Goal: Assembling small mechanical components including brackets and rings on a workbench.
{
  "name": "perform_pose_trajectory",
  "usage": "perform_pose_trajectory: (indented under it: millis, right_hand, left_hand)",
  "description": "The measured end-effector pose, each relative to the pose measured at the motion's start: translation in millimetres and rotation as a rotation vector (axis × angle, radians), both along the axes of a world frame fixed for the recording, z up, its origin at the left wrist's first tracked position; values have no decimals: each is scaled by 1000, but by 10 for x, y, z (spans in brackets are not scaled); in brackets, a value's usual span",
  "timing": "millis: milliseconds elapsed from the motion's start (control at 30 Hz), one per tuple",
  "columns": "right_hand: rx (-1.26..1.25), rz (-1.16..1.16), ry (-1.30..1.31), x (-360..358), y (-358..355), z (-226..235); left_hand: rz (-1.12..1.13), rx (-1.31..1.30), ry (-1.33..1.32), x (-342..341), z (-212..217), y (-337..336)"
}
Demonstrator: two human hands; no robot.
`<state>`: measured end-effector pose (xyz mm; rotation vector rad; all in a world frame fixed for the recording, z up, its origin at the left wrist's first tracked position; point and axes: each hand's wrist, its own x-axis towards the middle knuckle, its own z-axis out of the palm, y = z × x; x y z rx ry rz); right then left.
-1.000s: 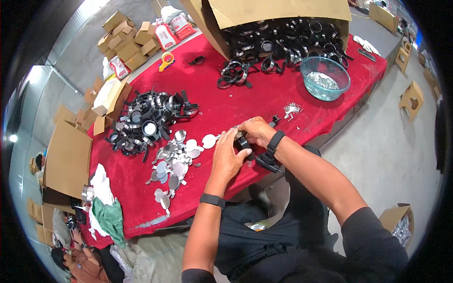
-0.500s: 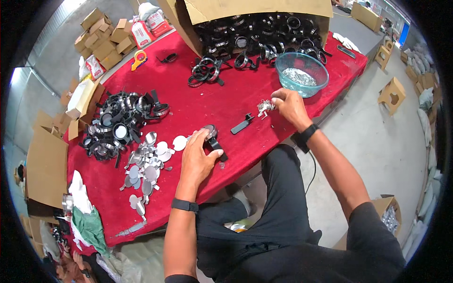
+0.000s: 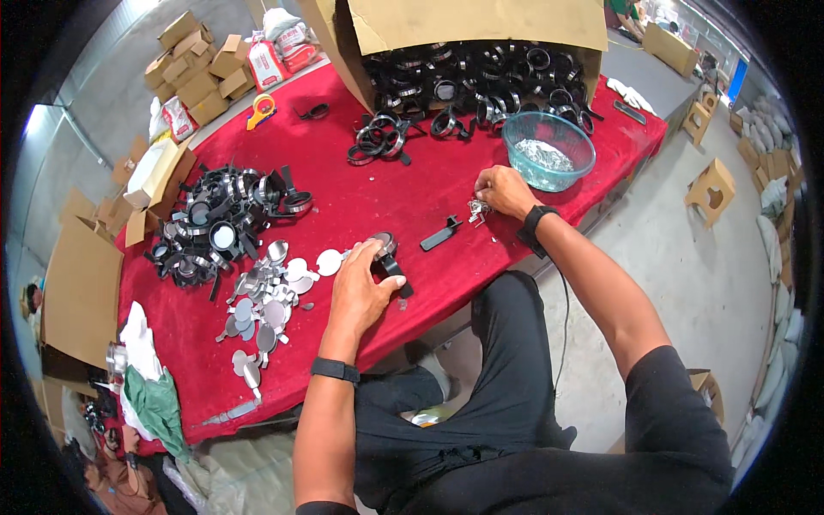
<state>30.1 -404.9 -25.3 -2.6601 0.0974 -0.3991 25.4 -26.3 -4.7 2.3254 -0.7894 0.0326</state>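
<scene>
My left hand (image 3: 356, 287) is closed round a black-handled metal ring (image 3: 393, 272) on the red cloth, thumb along the handle. Over a little heap of small silvery metal pieces (image 3: 477, 209), the fingers of my right hand (image 3: 506, 190) are pinched together; whatever is between them is hidden. Between the hands lies a loose black handle (image 3: 441, 234). Flat round metal discs with tabs (image 3: 273, 314) are spread to the left of my left hand. Beyond them is a pile of black-handled rings (image 3: 225, 206).
A clear bluish bowl (image 3: 571, 172) with small metal pieces stands beyond my right hand. A big cardboard box (image 3: 481, 21) at the back holds more rings. Yellow tape dispenser (image 3: 262, 110), white gloves (image 3: 631, 96) and a knife-like tool (image 3: 232, 414) lie on the table. Another person sits at lower left.
My right hand has moved left and slightly down onto the heap of small metal pieces. My left hand keeps its hold on the black-handled ring.
</scene>
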Motion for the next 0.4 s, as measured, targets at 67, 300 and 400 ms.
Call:
perform_pose_trajectory:
  millis: [67, 300, 400]
  right_hand:
    - [108, -29, -42, -41, 9, 62]
    - [500, -161, -106, -102, 45, 96]
    - [541, -164, -7, -93, 92, 124]
  left_hand:
    - [3, -5, 0, 0, 10, -4]
    - [3, -51, 14, -30, 15, -31]
    - [4, -22, 22, 0, 4, -2]
